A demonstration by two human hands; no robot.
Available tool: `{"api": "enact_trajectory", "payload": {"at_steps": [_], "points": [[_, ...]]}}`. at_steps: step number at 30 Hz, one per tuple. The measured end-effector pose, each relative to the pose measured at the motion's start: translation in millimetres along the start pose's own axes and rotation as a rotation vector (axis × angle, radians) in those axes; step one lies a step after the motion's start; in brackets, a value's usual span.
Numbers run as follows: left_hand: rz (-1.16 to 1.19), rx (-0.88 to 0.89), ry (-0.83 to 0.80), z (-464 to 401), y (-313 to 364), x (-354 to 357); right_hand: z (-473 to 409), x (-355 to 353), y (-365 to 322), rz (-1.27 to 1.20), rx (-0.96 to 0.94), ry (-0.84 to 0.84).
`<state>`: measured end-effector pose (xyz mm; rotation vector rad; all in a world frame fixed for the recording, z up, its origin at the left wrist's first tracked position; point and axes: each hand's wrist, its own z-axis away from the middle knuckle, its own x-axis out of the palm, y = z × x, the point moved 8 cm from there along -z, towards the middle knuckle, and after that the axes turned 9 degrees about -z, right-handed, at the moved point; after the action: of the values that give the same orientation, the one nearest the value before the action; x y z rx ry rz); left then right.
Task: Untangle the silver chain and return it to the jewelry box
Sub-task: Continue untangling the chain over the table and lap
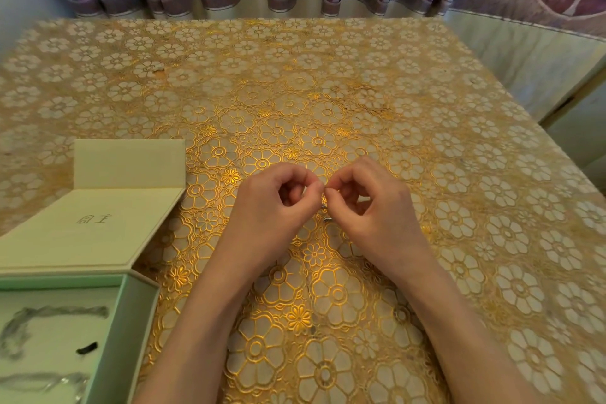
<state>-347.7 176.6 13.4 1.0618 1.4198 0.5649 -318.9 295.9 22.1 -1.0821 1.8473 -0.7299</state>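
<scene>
left hand (272, 203) pinches silver chain (324, 207) | right hand (370, 203) pinches it

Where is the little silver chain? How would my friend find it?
Start at the gold flowered tablecloth, then find the two hands meeting in the middle. The silver chain hangs between their fingers, a tiny shiny bit above the cloth. It is out here, not inside the pale green jewelry box on the left.

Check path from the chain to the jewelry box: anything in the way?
Nothing visible. Both hands, left hand and right hand, pinch the silver chain; the jewelry box lies open to their left, with bare tablecloth between.
</scene>
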Motion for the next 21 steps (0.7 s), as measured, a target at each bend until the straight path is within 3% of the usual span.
{"api": "enact_trajectory", "payload": {"at_steps": [14,21], "points": [[0.017,-0.016,0.007,0.5,-0.1,0.5,-0.1,-2.7,5.4,-0.094,0.082,0.018],[0.040,-0.024,0.010,0.7,-2.2,0.1,-0.1,-5.3,15.1,-0.269,0.217,0.036]]}}
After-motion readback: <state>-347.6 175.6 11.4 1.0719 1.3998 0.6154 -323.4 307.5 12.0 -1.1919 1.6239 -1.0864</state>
